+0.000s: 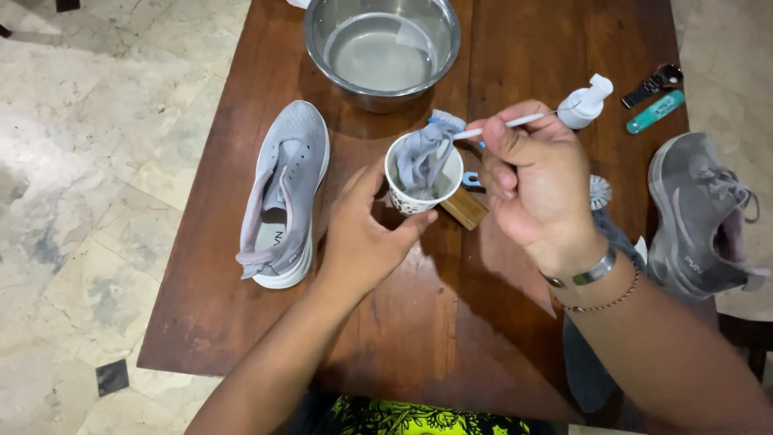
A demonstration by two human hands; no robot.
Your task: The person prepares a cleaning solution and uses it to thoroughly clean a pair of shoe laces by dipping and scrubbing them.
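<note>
- Brown wooden table [241,306] seen from the head view, bearing everything within easy reach.
- Left hand [366,234] wrapped around a small white patterned paper cup [419,181], fingers curled on its side, likely steadying it.
- Right hand [535,181] pinching a thin white-handled brush [503,125], fingers closed tight on the stick, tip poked into the cup.
- Grey shoelaces [423,153] stuffed in that cup, hanging over the rim.
- Round steel bowl [382,48] behind, holding clear water.
- Grey laceless sneaker [286,193] lying left of the cup; matching grey sneaker [700,213] at the right edge.
- White pump bottle [585,101] just beyond the right hand.
</note>
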